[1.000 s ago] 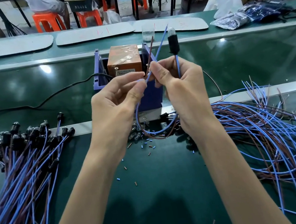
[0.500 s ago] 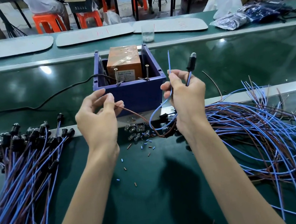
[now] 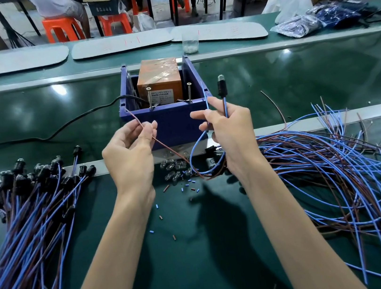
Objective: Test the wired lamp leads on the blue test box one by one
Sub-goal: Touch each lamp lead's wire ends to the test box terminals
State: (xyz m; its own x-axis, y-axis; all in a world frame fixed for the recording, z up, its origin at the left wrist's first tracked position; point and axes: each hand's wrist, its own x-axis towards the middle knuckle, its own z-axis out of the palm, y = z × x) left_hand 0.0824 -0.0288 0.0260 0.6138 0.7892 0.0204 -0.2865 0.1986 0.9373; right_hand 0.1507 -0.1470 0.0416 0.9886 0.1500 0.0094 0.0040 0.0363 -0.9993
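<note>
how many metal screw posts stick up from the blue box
2. One screw post stands at the left end of the front wall of the blue box, the other at the right end, both just before the orange block. None seems hidden.

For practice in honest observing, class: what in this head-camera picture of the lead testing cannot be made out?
Head view:
Label print on the orange block: too small, blurred.
Blue test box floor: hidden by its front wall.
Left wire bundle ends: cut off by the frame edge.

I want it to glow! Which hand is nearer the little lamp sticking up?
Right. The right hand holds the wire just below the lamp; the left hand sits farther left.
</note>
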